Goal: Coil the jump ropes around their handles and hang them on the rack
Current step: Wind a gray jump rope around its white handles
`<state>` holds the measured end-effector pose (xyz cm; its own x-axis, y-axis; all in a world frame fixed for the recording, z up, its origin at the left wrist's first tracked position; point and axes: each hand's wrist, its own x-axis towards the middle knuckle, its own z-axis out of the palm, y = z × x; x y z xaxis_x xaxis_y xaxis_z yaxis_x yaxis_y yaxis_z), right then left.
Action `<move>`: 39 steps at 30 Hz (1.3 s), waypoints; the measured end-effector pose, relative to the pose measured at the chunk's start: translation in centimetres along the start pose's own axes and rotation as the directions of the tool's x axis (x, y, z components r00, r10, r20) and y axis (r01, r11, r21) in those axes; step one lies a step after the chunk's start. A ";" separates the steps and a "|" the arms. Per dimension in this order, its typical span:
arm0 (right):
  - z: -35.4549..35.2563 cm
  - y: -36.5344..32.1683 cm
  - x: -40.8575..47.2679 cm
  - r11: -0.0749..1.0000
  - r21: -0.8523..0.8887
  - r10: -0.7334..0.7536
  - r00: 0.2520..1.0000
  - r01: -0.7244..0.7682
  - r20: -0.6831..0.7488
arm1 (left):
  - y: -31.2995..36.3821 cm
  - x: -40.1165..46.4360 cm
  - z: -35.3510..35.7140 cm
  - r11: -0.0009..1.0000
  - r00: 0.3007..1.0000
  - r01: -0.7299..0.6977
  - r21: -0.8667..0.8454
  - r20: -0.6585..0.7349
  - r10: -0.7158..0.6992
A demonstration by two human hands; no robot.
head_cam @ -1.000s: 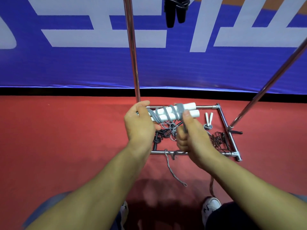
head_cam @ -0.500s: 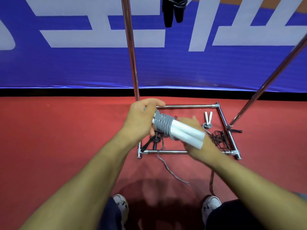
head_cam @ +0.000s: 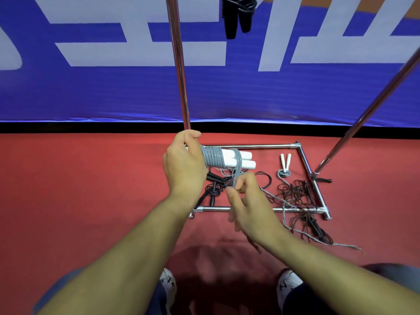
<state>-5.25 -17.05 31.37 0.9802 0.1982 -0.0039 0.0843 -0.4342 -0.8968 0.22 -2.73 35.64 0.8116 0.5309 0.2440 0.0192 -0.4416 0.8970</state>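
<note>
My left hand [head_cam: 184, 164] grips one end of a pair of white jump rope handles [head_cam: 238, 159], held level above the rack's base. Grey rope [head_cam: 212, 158] is coiled tightly round the handles beside my fingers, and one more loop crosses them further right. My right hand [head_cam: 246, 201] pinches the grey rope just below the handles, pulling it down. A coiled black jump rope [head_cam: 237, 15] hangs from the rack at the top of the view.
The chrome rack has a rectangular floor frame [head_cam: 254, 209] and two poles [head_cam: 179, 64] rising from it. Inside the frame lie a small white-handled rope [head_cam: 285, 163], black handles [head_cam: 212, 192] and a dark rope tangle [head_cam: 295, 194]. A blue banner stands behind; my shoes [head_cam: 287, 286] are below.
The handles swung from tilted down-right back to level. My right hand left the handle ends, dropped below them and now pinches the rope, with a fresh loop over the handles.
</note>
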 end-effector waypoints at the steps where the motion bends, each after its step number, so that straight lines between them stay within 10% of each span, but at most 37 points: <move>1: 0.2 0.1 0.2 0.982 0.131 0.131 0.990 -0.135 0.043 | 0.2 -0.1 0.1 0.997 0.999 0.054 -0.059 0.004 -0.054; 5: 1.2 -0.6 0.8 0.745 0.524 0.353 0.910 -0.413 0.215 | 1.3 -0.4 -0.1 0.980 0.993 0.118 -0.161 0.005 -0.119; 8: 0.3 -0.8 0.5 0.952 0.278 0.143 0.989 -0.129 -0.030 | 1.0 0.5 -0.6 0.953 0.972 0.213 -0.216 -0.054 -0.229; 10: -0.1 -1.0 0.1 0.996 0.090 0.002 0.999 -0.006 0.050 | 0.6 1.3 -0.9 0.925 0.950 0.272 -0.264 -0.080 -0.302; 14: -0.1 -0.3 0.2 0.999 0.027 0.018 0.924 -0.031 0.381 | 0.8 1.4 -1.0 0.884 0.940 0.329 -0.332 0.028 -0.340; 19: 0.0 0.6 1.1 0.928 0.246 0.191 0.925 -0.279 0.328 | 1.3 1.0 -1.0 0.872 0.939 0.341 -0.352 0.090 -0.331; 22: -0.1 1.4 1.4 0.974 0.152 0.145 0.978 -0.167 0.147 | 1.4 1.5 -1.4 0.858 0.929 0.345 -0.380 0.007 -0.370; 28: -0.4 1.3 0.9 0.993 -0.068 -0.068 0.932 0.098 0.356 | 1.4 2.1 -1.8 0.868 0.938 0.326 -0.375 0.009 -0.348; 35: -5.2 0.9 4.9 0.876 -0.336 -0.425 0.884 0.346 -0.196 | 0.9 1.5 -2.5 0.979 0.814 0.198 -0.051 0.565 -0.135; 39: -6.9 0.2 5.2 0.781 -0.494 -0.544 0.805 0.382 -0.237 | 0.4 1.5 -1.7 0.987 0.941 0.019 0.163 0.332 -0.072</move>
<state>1.06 -22.23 34.22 0.7856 0.1870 0.5897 0.5288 -0.6977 -0.4832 0.44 -0.94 36.96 0.9557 0.2914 0.0422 0.1291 -0.5433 0.8295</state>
